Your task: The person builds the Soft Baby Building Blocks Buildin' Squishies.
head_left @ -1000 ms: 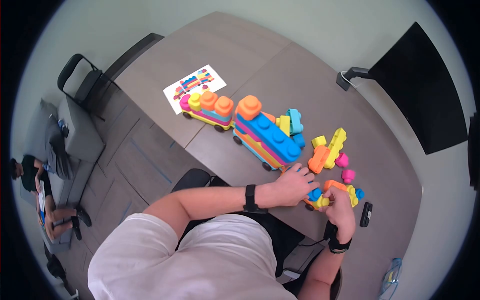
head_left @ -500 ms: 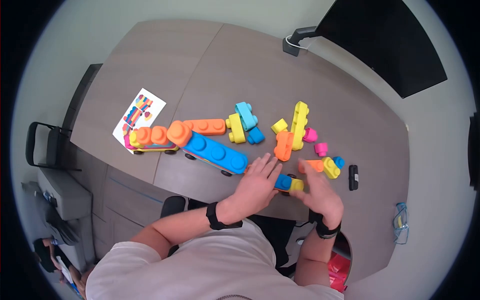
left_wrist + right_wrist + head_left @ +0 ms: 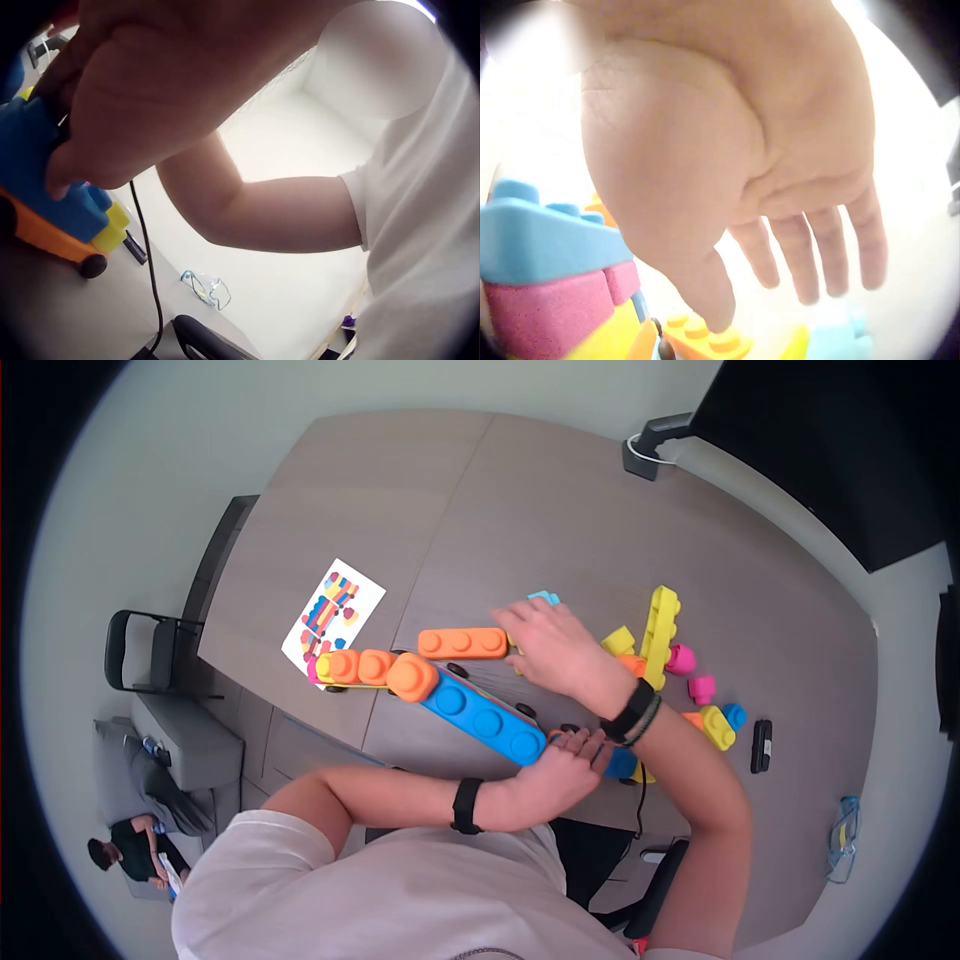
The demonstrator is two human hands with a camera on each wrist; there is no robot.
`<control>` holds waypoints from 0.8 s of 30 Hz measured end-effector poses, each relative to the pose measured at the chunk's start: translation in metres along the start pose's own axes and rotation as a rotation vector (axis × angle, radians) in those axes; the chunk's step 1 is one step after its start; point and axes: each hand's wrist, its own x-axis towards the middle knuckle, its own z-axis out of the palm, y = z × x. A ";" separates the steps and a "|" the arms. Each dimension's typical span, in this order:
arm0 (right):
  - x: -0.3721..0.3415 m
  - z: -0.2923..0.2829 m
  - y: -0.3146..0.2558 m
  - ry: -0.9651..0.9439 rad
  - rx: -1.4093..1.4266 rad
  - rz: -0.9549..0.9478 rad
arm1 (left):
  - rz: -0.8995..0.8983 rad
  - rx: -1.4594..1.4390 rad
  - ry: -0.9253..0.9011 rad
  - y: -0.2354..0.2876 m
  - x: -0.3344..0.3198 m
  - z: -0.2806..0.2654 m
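Observation:
My left hand [image 3: 562,780] lies over a small toy wagon at the near end of a block train. In the left wrist view the thumb presses the side of its blue block [image 3: 45,165], which sits on an orange wheeled base [image 3: 45,238] with a yellow block [image 3: 111,231] at one end. My right hand [image 3: 555,645], fingers extended and spread, reaches over the loose blocks and partly covers them. Near its fingertips lie a long orange block [image 3: 462,643] and a light blue block [image 3: 543,598]. The middle wagon, topped by a long blue block [image 3: 487,723], stands left of both hands.
A picture sheet [image 3: 335,610] lies beside the front wagon [image 3: 358,668]. Right of my right arm are a long yellow block [image 3: 660,632], pink blocks [image 3: 702,689] and a black object [image 3: 762,746]. A monitor [image 3: 820,450] stands at the back right.
My right hand has left the small wagon's end and crossed forward and left to the loose yellow and light blue blocks. The left hand stays at the small wagon. The head view has shifted.

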 end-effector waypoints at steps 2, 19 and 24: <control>0.016 0.028 0.000 0.005 0.008 -0.068 | -0.043 -0.031 0.004 0.007 -0.001 -0.007; -0.180 -0.159 0.068 0.408 -0.173 0.685 | -0.074 -0.228 0.015 0.014 0.003 -0.025; -0.288 -0.140 0.077 0.325 -0.141 1.098 | -0.076 -0.346 -0.058 0.015 0.016 -0.031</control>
